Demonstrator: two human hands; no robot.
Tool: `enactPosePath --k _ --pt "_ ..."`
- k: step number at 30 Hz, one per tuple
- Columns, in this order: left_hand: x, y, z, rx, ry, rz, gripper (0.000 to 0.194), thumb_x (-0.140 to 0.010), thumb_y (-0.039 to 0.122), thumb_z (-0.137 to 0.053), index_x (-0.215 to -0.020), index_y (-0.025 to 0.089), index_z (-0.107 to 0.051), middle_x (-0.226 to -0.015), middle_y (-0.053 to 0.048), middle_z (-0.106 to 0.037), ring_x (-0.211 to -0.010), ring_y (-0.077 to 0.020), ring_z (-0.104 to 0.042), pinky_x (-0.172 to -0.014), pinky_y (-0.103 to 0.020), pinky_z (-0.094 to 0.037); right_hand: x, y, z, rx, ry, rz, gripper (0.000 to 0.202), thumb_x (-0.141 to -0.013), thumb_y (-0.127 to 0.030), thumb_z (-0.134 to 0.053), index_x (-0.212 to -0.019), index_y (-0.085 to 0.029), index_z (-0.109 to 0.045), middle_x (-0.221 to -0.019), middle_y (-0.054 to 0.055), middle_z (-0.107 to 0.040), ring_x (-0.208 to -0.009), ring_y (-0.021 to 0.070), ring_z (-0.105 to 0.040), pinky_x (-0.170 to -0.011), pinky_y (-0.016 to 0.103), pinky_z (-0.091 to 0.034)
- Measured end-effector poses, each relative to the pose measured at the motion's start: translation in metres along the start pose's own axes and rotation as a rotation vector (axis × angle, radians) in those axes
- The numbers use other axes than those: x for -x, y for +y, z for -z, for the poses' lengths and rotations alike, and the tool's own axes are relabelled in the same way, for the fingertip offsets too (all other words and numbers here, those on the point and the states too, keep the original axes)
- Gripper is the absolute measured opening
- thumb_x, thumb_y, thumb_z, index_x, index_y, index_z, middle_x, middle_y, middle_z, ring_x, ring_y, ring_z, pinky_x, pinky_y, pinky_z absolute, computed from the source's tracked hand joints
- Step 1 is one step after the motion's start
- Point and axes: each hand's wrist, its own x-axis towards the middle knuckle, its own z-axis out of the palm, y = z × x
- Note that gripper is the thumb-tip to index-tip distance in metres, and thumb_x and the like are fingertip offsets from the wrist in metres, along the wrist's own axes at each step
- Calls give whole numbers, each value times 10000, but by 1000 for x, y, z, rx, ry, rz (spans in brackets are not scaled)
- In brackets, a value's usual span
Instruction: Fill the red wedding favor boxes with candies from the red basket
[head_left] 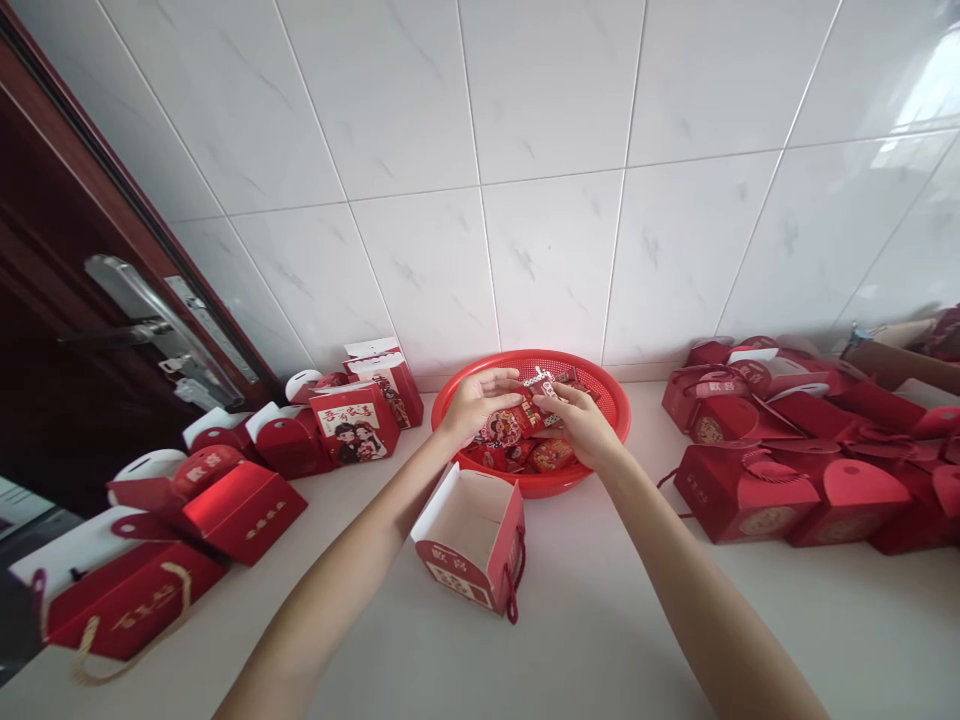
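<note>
We logged the white tiled wall (pixel 547 250) as the biggest bg item; its base bounded the far edge of the white tabletop (pixel 600 630). Dark door (pixel 45 280) w/ metal handle (pixel 161 325) closed off the far L. Red boxes on R (pixel 739 490) sat packed in rows, red boxes on L (pixel 247 510) ran in a diagonal line from near-L up to the wall, so side room ended at those two groups. Between them we had a wide strip of tabletop, esp. R of the forearms and nearer the camera. Red basket (pixel 622 410) was approx. mid-strip, its far rim close to the wall.

Open box (pixel 471 550) stood upright just in front of the basket, a bit L of its ctr; contact w/ rim we couldn't tell. Its mouth faced up, printed end faced us, long axis ran away from us toward the basket. White-lined flap stuck up on L; dark red cord (pixel 514 575) hung on R side.

L hand (pixel 480 405) and R hand (pixel 589 425) were over the basket, fingertips near each other at the red packets (pixel 530 412). Fingers curled in, thumbs inward; pinched or only touching, we couldn't tell, contact partly hidden. Packets lay at mixed angles, no common axis.
</note>
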Motion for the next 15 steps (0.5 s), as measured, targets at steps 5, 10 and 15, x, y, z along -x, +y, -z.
enactPosePath --k 5,10,15 --pt "-4 0 6 -101 3 -9 464 -668 364 -833 -1072 162 -730 -1089 -110 -768 -1042 -258 -706 -955 -422 -549 2 0 -1 -1 12 33 299 -569 -281 -840 -821 -196 -703 -824 10 -702 -803 198 -666 -608 267 -595" --pt "-15 6 32 -354 -6 15 292 -727 394 -742 -912 169 -773 -934 -86 -787 -892 -256 -719 -878 -402 -554 2 1 0 -14 99 82 290 -577 -323 -812 -811 -204 -689 -827 10 -712 -804 196 -665 -621 271 -579" --pt "-20 5 53 -702 -62 59 70 -624 173 -714 -654 206 -768 -683 -51 -743 -775 -292 -692 -861 -398 -511 -1 3 2 -29 157 98 291 -576 -336 -803 -801 -200 -676 -808 15 -706 -768 202 -666 -615 292 -567"
